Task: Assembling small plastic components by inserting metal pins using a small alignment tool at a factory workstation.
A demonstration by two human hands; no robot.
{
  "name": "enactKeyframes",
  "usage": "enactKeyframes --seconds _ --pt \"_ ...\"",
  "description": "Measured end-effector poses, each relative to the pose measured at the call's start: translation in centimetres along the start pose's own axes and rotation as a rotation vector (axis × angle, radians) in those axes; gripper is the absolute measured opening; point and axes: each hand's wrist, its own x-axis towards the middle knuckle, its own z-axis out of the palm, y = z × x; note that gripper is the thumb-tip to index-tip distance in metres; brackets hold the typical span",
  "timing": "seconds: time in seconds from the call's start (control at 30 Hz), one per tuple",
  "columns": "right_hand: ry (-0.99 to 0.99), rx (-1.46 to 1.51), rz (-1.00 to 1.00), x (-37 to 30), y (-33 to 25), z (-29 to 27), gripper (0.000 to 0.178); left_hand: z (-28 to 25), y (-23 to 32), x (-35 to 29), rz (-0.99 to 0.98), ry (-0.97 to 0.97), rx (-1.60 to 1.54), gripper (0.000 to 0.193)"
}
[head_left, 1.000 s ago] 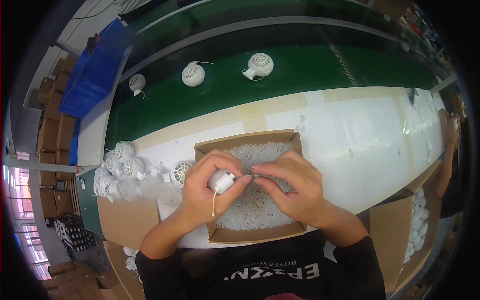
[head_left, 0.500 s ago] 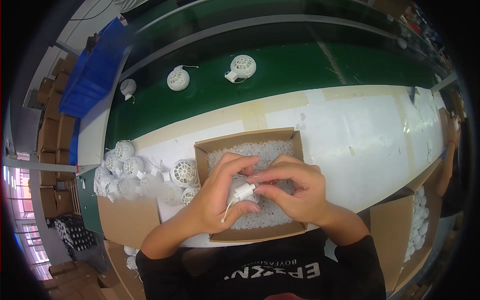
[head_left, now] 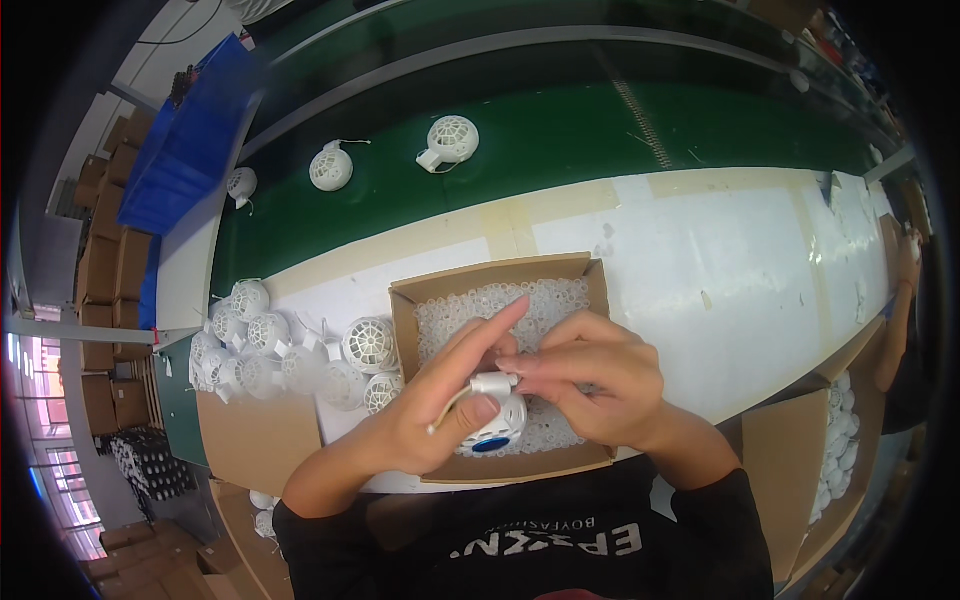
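Observation:
My left hand (head_left: 435, 405) is wrapped round a white ball-shaped housing (head_left: 510, 415) with slots, a short square neck and a thin white cord; a blue disc shows on its lower side. The thumb presses on the housing below the neck, while the index finger points up and away. My right hand (head_left: 600, 380) is closed in a pinch at the right end of the neck; its fingertips hide what they grip. Both hands are above an open cardboard box (head_left: 500, 268) filled with small clear plastic pieces (head_left: 470, 302).
More white grille-faced balls (head_left: 265, 335) crowd the table on my left. Three others ride on a green conveyor belt (head_left: 560, 130) beyond. Cardboard boxes of white balls flank me, one at the right (head_left: 790, 460). A blue bin (head_left: 185, 140) stands far left; another person's arm (head_left: 900, 320) shows far right.
The housing has turned in my left hand, bringing the blue disc into view. My left index finger has straightened. The balls on the belt have shifted left.

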Motion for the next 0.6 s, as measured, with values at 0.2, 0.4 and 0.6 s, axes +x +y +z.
enactKeyframes --seconds 0.2,0.4,0.6 --pt "0.105 -0.250 -0.364 -0.2 0.5 -1.0 0.038 1.6 0.5 1.2 -0.357 -0.072 -0.577 0.098" --pt "0.161 -0.119 -0.312 -0.6 0.4 -2.1 0.043 2.6 0.4 2.0 -0.394 -0.169 -0.880 0.089" --pt "0.112 -0.118 -0.269 -0.6 -0.6 -4.3 0.040 4.1 1.0 3.2 -0.413 -0.086 -0.799 0.094"
